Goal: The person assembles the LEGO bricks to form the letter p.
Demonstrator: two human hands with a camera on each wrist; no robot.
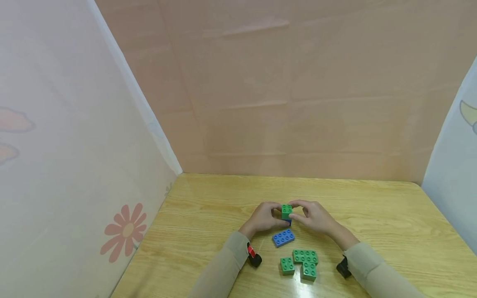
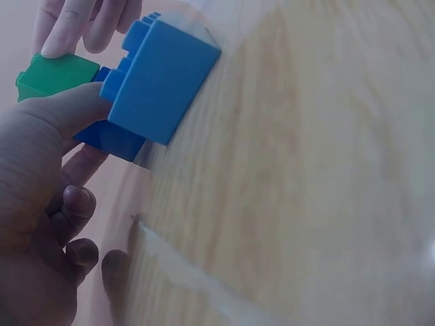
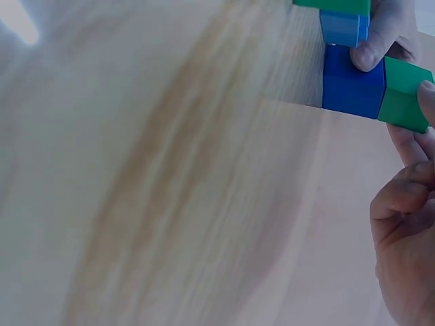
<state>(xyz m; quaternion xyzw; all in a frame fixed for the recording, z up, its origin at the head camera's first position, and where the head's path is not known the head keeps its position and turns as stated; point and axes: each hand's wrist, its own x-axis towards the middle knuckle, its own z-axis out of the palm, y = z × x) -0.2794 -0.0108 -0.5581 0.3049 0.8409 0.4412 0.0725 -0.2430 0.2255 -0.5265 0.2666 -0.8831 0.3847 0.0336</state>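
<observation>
A square green toy brick [image 1: 286, 210] sits on top of a dark blue toy brick [image 3: 352, 80], making a small stack on the table. My left hand [image 1: 265, 217] grips the dark blue brick, its thumb laid across the near side. From the other side my right hand [image 1: 314, 216] pinches the green brick between thumb and fingers. In the left wrist view, right-hand fingers [image 2: 66, 30] touch the green brick's side. Just in front of the stack lies a lighter blue eight-stud brick [image 1: 283, 238], apart from both hands.
Nearer the front of the wooden table [image 1: 201, 231] lie an eight-stud green brick [image 1: 305, 256] and two smaller green bricks, one at the left [image 1: 287, 265] and one close against the long brick [image 1: 308, 271]. A draped back wall [image 1: 290, 124] and a flower-printed side sheet [image 1: 74, 145] border the table.
</observation>
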